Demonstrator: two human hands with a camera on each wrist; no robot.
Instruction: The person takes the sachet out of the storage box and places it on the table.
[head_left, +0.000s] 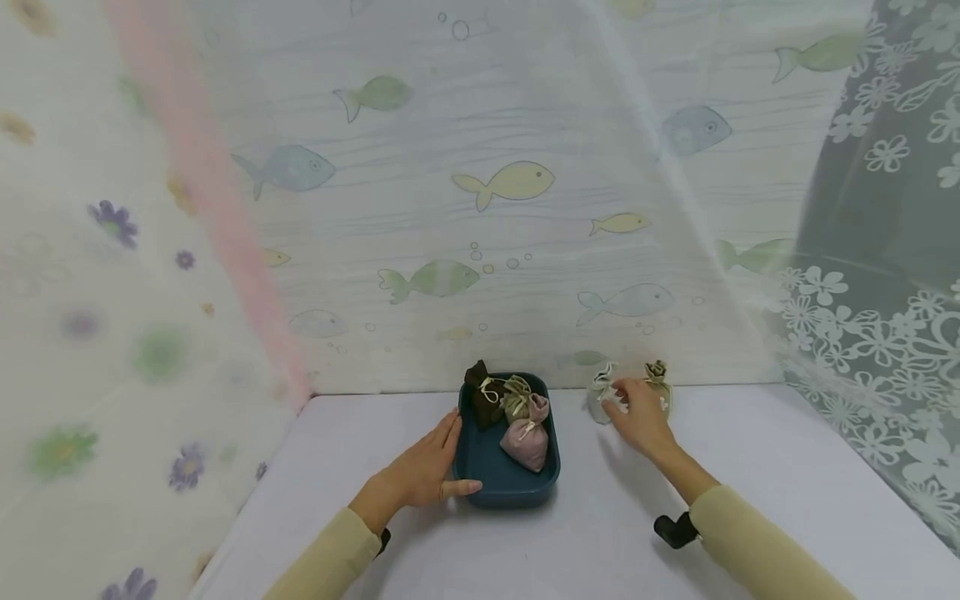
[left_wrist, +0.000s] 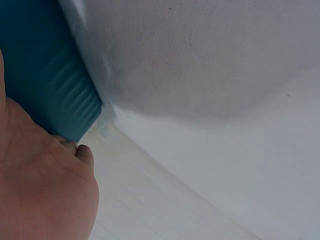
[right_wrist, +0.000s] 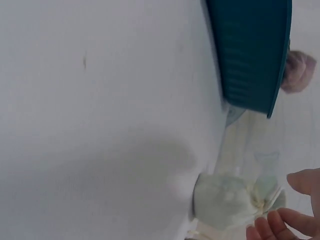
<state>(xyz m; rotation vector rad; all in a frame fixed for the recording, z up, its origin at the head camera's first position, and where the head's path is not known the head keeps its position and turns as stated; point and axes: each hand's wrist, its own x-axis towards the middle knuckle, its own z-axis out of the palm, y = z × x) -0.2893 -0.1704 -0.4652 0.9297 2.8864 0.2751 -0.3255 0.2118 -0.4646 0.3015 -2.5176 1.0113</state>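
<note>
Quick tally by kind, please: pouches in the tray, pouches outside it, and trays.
Pouches in the tray: 3 (dark brown pouch, green pouch, pink pouch)
Pouches outside: 2 (pale pouch, olive-topped pouch partly behind the right hand)
Trays: 1
Total: 6

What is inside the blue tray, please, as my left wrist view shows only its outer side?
Observer: The tray holds three small bags: a dark brown bag, a green bag and a pink bag.
Operator: Thank you; could you tell me where the right hand is?
Observer: The right hand is at a pale bag standing to the right of the tray.
Operator: Is it gripping that bag, please?
Observer: The right wrist view shows its thumb apart from its fingers near the bag's top; whether they touch it, I cannot tell.
</note>
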